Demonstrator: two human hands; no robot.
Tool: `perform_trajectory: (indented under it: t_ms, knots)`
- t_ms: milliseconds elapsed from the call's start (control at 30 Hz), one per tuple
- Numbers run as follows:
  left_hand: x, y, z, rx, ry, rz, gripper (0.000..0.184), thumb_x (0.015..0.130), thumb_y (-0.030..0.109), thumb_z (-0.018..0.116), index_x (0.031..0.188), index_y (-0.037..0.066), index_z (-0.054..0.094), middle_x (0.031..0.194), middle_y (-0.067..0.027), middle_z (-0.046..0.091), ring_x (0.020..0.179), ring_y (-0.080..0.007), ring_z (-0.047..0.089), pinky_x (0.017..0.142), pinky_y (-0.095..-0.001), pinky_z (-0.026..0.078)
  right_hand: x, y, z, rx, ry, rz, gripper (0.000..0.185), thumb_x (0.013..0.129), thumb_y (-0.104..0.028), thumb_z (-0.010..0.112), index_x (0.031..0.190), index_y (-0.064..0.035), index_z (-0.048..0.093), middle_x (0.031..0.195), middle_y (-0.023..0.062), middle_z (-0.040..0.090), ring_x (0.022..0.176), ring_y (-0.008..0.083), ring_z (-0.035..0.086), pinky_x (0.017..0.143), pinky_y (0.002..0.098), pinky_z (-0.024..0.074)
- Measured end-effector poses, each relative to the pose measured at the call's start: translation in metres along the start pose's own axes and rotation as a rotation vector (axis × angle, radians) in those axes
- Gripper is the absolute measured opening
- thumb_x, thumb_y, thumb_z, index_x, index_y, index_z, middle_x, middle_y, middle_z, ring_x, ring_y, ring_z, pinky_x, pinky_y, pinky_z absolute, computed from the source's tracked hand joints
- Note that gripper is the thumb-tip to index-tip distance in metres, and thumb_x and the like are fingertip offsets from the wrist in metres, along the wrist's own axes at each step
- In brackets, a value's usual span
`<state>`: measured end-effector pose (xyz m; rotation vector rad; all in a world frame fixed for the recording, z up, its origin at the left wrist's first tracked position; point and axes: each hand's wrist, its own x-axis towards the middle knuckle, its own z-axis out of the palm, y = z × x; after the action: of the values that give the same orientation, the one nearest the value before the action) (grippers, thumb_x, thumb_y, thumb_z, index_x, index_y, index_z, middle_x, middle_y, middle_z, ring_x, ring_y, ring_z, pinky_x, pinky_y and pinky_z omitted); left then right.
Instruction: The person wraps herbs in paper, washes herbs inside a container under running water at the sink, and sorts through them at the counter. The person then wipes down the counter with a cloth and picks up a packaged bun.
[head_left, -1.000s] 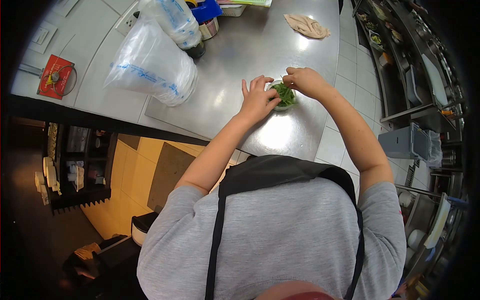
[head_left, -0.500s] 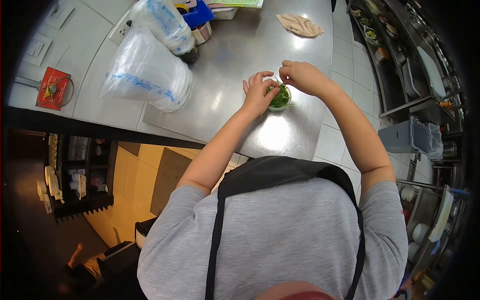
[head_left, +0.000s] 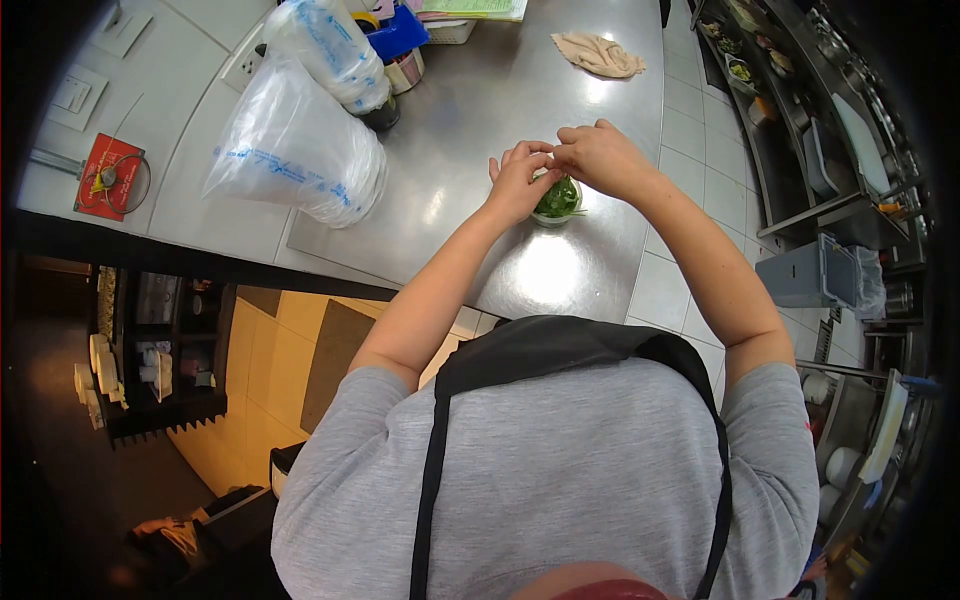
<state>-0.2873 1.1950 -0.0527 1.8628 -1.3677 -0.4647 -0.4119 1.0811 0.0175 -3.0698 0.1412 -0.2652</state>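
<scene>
A small clear round container point(head_left: 553, 221) of leafy greens point(head_left: 560, 200) stands on the steel counter point(head_left: 470, 120) near its right edge. My left hand point(head_left: 520, 182) is just above the container's left side, thumb and forefinger pinched together and the other fingers bent. My right hand point(head_left: 603, 160) comes over from the right, its fingertips pinched and touching those of my left hand above the greens. The fingers hide most of what lies between them; a half-second ago thin green strands showed at the right fingertips.
Clear plastic bags point(head_left: 305, 150) are stacked on the counter's left. Behind them stand a blue tape dispenser point(head_left: 398, 32) and papers point(head_left: 470, 10). A beige cloth point(head_left: 598, 54) lies at the far right. Past the tiled floor are shelves and a grey bin point(head_left: 808, 272). Another person point(head_left: 175, 530) is at lower left.
My right hand has shifted slightly left, and its fingertips now meet my left hand's. My left fingers have drawn up a little off the greens, leaving more of them visible.
</scene>
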Motion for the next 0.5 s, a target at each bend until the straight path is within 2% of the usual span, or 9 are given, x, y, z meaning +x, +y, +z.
perform_trajectory:
  t_ms: [67,133,167,233,267,333,367,467,500]
  knots:
    - [0.004,0.001,-0.003,0.025,-0.005,0.005,0.018,0.083,0.03,0.058,0.093,0.017,0.064,0.12,-0.0008,0.047,0.115,-0.0242,0.038,0.102,-0.0485,0.013,0.001,0.0,0.002,0.005,0.026,-0.02,0.005,0.078,-0.018,0.059,0.076,-0.0129,0.059,0.077,0.0,0.052,0.074,0.0165,0.056,0.069,0.032,0.0387]
    - [0.011,0.002,-0.007,-0.035,-0.048,-0.022,0.02,0.083,0.024,0.058,0.098,0.013,0.064,0.121,-0.0017,0.045,0.113,-0.0215,0.04,0.101,-0.0388,0.023,0.004,0.002,0.008,-0.026,0.049,-0.036,0.003,0.076,-0.017,0.06,0.077,-0.0136,0.06,0.077,0.0002,0.052,0.074,0.0167,0.056,0.067,0.0314,0.0393]
    - [0.014,0.0,-0.006,-0.035,-0.048,-0.021,0.02,0.083,0.024,0.058,0.098,0.013,0.064,0.121,-0.0017,0.045,0.113,-0.0215,0.04,0.101,-0.0388,0.023,0.005,0.001,0.009,-0.026,0.049,-0.035,0.003,0.076,-0.017,0.06,0.077,-0.0136,0.06,0.077,0.0002,0.052,0.074,0.0167,0.056,0.067,0.0314,0.0393]
    - [0.021,-0.004,-0.005,-0.486,-0.048,-0.064,0.021,0.083,0.017,0.055,0.101,0.008,0.063,0.122,-0.0029,0.043,0.112,-0.0179,0.042,0.097,-0.0292,0.031,0.009,-0.001,0.01,0.003,0.131,0.028,0.006,0.075,-0.016,0.06,0.078,-0.0115,0.059,0.078,0.001,0.053,0.074,0.0192,0.056,0.068,0.0328,0.0407]
    - [0.023,-0.002,-0.005,-0.484,-0.047,-0.06,0.021,0.083,0.017,0.055,0.101,0.008,0.063,0.122,-0.0029,0.043,0.112,-0.0179,0.042,0.097,-0.0292,0.031,0.01,-0.003,0.011,0.0,0.135,0.027,0.006,0.075,-0.016,0.06,0.078,-0.0115,0.059,0.078,0.001,0.053,0.074,0.0192,0.056,0.068,0.0328,0.0407]
    - [0.026,0.001,-0.004,-0.685,-0.015,-0.115,0.021,0.084,0.013,0.053,0.099,0.004,0.063,0.122,-0.0038,0.041,0.113,-0.0154,0.04,0.094,-0.0253,0.034,0.01,-0.006,0.018,0.158,0.271,0.22,0.009,0.075,-0.018,0.059,0.077,-0.0085,0.06,0.082,0.0029,0.056,0.074,0.0232,0.057,0.068,0.0353,0.0423]
    - [0.025,-0.001,-0.001,-0.687,-0.015,-0.116,0.021,0.084,0.013,0.053,0.099,0.004,0.063,0.122,-0.0038,0.041,0.113,-0.0154,0.04,0.094,-0.0253,0.034,0.009,-0.004,0.026,0.158,0.27,0.22,0.009,0.075,-0.018,0.059,0.077,-0.0085,0.06,0.082,0.0029,0.056,0.074,0.0232,0.057,0.068,0.0353,0.0423]
    - [0.022,-0.002,0.003,-0.67,-0.07,-0.068,0.022,0.085,0.02,0.053,0.101,0.01,0.064,0.128,-0.0047,0.039,0.115,-0.0162,0.04,0.097,-0.0322,0.032,0.004,0.017,0.055,0.449,0.378,0.414,0.011,0.078,-0.017,0.056,0.08,-0.0056,0.058,0.08,0.0051,0.055,0.067,0.0233,0.055,0.064,0.0352,0.0426]
    - [0.018,0.006,-0.002,-0.255,-0.118,-0.032,0.024,0.086,0.026,0.053,0.102,0.013,0.064,0.132,-0.0065,0.036,0.117,-0.0193,0.038,0.099,-0.0363,0.03,-0.001,0.026,0.06,0.577,0.535,0.39,0.011,0.08,-0.015,0.053,0.083,-0.0053,0.056,0.078,0.0046,0.053,0.065,0.0209,0.053,0.062,0.0343,0.0421]
